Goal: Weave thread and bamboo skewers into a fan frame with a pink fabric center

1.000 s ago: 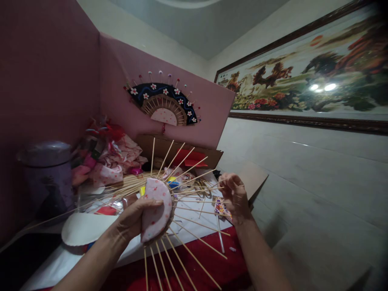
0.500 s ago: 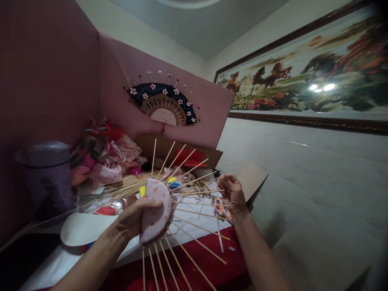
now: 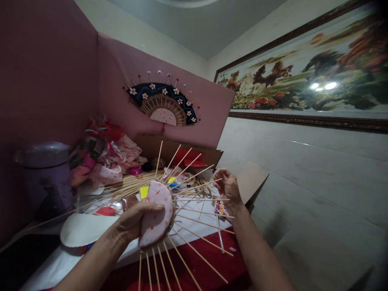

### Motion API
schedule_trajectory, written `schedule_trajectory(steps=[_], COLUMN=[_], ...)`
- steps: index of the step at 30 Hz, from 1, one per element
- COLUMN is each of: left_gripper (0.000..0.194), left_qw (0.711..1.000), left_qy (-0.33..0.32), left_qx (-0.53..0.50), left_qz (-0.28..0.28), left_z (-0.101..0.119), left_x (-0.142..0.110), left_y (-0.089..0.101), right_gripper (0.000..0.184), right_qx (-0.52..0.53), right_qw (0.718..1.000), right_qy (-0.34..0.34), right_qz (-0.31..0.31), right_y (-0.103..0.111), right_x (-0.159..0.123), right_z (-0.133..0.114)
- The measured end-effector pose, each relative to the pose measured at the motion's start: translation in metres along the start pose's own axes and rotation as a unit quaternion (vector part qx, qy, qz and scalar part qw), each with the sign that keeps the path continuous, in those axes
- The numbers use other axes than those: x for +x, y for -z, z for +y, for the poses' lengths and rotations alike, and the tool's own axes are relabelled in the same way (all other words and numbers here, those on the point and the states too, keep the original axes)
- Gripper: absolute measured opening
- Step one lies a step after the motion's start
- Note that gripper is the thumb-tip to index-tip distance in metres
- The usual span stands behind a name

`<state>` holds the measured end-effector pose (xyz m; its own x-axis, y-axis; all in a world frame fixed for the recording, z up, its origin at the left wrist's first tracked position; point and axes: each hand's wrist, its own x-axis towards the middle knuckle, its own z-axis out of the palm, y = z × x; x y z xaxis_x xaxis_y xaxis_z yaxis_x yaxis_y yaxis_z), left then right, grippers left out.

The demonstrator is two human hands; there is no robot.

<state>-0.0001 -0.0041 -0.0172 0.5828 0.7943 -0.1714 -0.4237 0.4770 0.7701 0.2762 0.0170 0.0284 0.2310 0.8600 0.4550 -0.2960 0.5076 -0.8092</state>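
Observation:
My left hand [image 3: 135, 220] grips a half-round fan frame [image 3: 157, 210] covered in pale pink cloth with small red spots, thumb on its face. Thin wooden sticks [image 3: 194, 208] radiate from its curved, brown-wrapped edge, upward, to the right and downward. At the tips of the right-pointing sticks is my right hand [image 3: 228, 189], its fingers pinched together. Whether something fine, such as a cord, lies in that pinch cannot be made out. Behind, a finished fan [image 3: 163, 101] with a dark blue flowered band hangs on the pink board.
Loose wooden sticks [image 3: 124, 182] and a yellow block [image 3: 143, 192] lie on the white table cover [image 3: 194, 232]. Crumpled pink cloth [image 3: 121, 155] is heaped at the back left, beside a purple container [image 3: 50, 182]. A white oval piece [image 3: 86, 229] lies near my left forearm.
The fan frame has turned slightly clockwise in my left hand, the upper stick tips moving right. My right hand has shifted a little left and up, still pinched.

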Motion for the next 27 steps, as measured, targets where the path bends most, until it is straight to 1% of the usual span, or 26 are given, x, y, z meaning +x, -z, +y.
schedule_trajectory(steps=[3, 6, 8, 11, 15, 19, 23, 27], left_gripper=[0.014, 0.014, 0.013, 0.014, 0.018, 0.019, 0.024, 0.023], left_qw=[1.0, 1.0, 1.0, 0.999, 1.0, 1.0, 1.0, 0.999], left_qy=[0.002, 0.0, -0.002, 0.002, 0.006, 0.013, 0.022, 0.028], left_qx=[0.001, -0.004, -0.007, -0.007, -0.009, -0.015, -0.009, -0.012], left_qz=[-0.001, 0.004, 0.017, 0.034, 0.02, 0.0, -0.021, -0.012], left_z=[0.0, -0.001, -0.001, -0.002, -0.006, -0.01, -0.01, -0.009], left_x=[-0.002, -0.003, -0.004, -0.005, -0.004, -0.003, -0.001, -0.002], left_y=[-0.002, -0.004, -0.006, -0.008, -0.006, -0.002, -0.002, -0.004], right_gripper=[0.033, 0.038, 0.039, 0.038, 0.037, 0.03, 0.027, 0.024], right_qx=[-0.031, -0.076, -0.115, -0.162, -0.201, -0.233, -0.26, -0.277], right_qw=[0.998, 0.992, 0.986, 0.98, 0.975, 0.971, 0.965, 0.961], right_qy=[-0.048, -0.105, -0.12, -0.115, -0.089, -0.046, -0.02, -0.013], right_qz=[0.006, -0.003, -0.01, -0.014, -0.017, -0.019, -0.013, -0.002], right_y=[-0.001, -0.007, -0.014, -0.026, -0.045, -0.065, -0.082, -0.09], right_x=[0.0, -0.004, -0.006, -0.007, -0.004, -0.001, -0.001, 0.0], right_z=[0.022, 0.047, 0.063, 0.082, 0.099, 0.108, 0.111, 0.12])
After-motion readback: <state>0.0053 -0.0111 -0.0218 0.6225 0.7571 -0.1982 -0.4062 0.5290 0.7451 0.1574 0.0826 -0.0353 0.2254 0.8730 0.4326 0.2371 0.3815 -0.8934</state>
